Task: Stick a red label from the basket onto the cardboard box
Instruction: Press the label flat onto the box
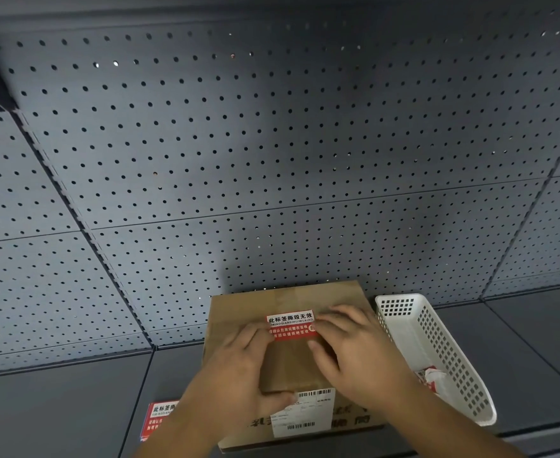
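A brown cardboard box lies flat on the dark shelf, with a white shipping label on its near face. A red label with white print lies on the box top. My left hand rests flat on the box, its fingertips touching the label's left edge. My right hand lies on the box too, fingers pressing at the label's right end. A white perforated basket stands right of the box and holds red and white label pieces.
A stack of red labels lies on the shelf left of the box, partly hidden by my left forearm. A grey pegboard wall rises right behind the box. The shelf's front edge runs just below the box.
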`<state>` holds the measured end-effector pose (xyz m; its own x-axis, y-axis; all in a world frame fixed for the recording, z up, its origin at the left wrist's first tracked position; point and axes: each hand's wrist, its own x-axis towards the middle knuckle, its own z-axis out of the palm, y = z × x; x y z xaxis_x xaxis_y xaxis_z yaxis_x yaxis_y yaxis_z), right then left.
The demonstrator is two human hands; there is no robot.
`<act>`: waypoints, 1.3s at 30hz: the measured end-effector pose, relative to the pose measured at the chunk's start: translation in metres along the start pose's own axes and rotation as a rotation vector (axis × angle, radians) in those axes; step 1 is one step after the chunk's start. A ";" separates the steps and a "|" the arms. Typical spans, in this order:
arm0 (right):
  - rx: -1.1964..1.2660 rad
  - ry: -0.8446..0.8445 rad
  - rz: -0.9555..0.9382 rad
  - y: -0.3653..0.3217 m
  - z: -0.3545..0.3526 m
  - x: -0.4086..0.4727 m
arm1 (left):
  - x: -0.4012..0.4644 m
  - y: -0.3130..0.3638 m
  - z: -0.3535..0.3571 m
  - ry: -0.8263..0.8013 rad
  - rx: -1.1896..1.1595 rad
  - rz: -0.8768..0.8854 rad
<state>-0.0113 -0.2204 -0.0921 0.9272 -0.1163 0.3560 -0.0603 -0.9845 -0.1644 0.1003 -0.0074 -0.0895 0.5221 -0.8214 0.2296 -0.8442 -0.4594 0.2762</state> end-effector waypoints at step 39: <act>0.025 -0.240 0.029 -0.007 -0.011 0.005 | 0.010 0.022 -0.001 -0.228 0.215 -0.246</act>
<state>-0.0107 -0.2149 -0.0793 0.9867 -0.1066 0.1224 -0.0814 -0.9774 -0.1949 0.0869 -0.0256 -0.0802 0.6923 -0.7205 -0.0391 -0.7158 -0.6926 0.0895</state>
